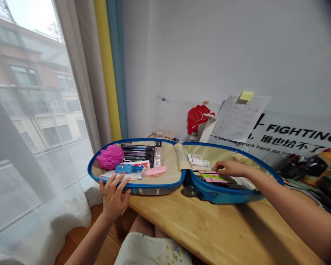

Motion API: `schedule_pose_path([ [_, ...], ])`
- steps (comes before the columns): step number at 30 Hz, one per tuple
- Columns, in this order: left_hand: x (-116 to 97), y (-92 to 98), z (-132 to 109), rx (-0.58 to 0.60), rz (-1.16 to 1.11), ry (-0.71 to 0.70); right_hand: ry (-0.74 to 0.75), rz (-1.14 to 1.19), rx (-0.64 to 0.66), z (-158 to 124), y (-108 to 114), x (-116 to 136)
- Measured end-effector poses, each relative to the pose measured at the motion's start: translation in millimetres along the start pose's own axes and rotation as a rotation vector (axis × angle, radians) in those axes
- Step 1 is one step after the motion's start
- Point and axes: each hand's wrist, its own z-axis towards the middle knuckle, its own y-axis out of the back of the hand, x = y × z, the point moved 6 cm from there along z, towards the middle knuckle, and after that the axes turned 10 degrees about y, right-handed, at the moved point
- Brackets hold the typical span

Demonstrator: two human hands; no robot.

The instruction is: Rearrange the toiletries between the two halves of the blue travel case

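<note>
A blue-rimmed suitcase (pixel 160 188) lies unfolded on the table, both halves facing up. My left hand (pixel 114 195) rests on the near rim of its left half, fingers spread and holding nothing. Behind those fingers are a blue bottle-shaped item (pixel 124 168), a flat clear packet (pixel 135 175), a purple bath puff (pixel 110 157), a pack of pens (pixel 138 152) and a pink item (pixel 156 170). Over the right half, my right hand (pixel 228 168) has bent fingers, closed just above pink and green packets (pixel 216 178); whatever its fingertips pinch is hidden. White tubes (pixel 198 161) lie to its left.
The wooden table (pixel 198 213) has its front edge above my lap. A curtained window (pixel 38 92) is on the left. Papers (pixel 238 117) and a lettered poster (pixel 300 136) are on the wall behind. Assorted clutter (pixel 317 169) stands at the right.
</note>
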Motion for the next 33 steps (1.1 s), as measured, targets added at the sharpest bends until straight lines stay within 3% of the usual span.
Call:
schedule_pose_path([
  [16,0,-0.2,1,0.015,-0.002,0.009,0.037,-0.038,-0.005,8,0,3],
  [20,1,-1.4,-1,0.033,-0.011,0.035,0.044,0.014,-0.125,6,12,1],
  [24,2,-1.6,-2,0.035,-0.013,0.040,0.075,0.192,-0.340,9,35,9],
  [27,2,-1.1,-1,0.029,-0.009,0.041,0.068,0.313,-0.472,19,52,32],
  [33,0,-0.6,-1,0.034,0.006,0.029,0.123,0.458,-0.608,56,70,122],
])
